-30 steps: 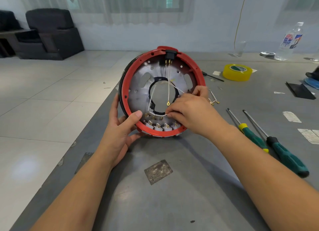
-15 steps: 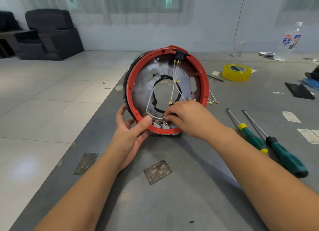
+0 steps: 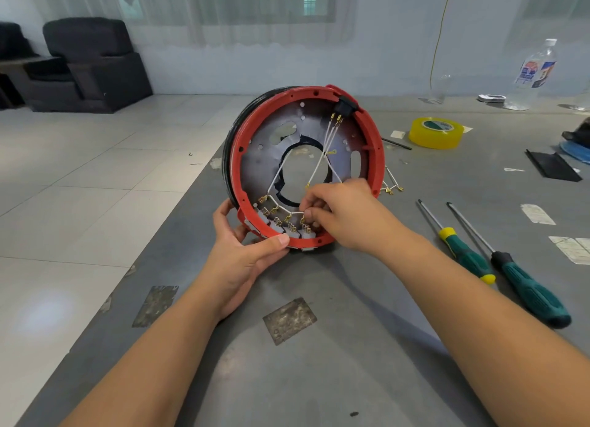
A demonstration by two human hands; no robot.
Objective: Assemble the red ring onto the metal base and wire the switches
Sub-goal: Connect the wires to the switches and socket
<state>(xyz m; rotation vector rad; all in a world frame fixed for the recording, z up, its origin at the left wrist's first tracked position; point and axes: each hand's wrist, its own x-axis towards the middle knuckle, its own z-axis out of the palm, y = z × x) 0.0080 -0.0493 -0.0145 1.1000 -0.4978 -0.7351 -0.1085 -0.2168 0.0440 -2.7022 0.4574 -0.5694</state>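
The red ring sits around the round metal base, and the whole assembly stands on edge on the grey table. My left hand grips the ring's lower rim, thumb on the red edge. Several white switches with brass terminals line the bottom inside. My right hand pinches a white wire at the rightmost switch terminals. More white wires run down from a black connector at the top of the ring.
Two green-handled screwdrivers lie to the right. A yellow tape roll, a black plate and a plastic bottle stand further back. Loose wires with brass ends lie behind the ring. The table's left edge drops to a tiled floor.
The assembly has turned clockwise, so the black connector moved to the upper right. My left hand slid lower along the rim. My right hand stays at the switch terminals.
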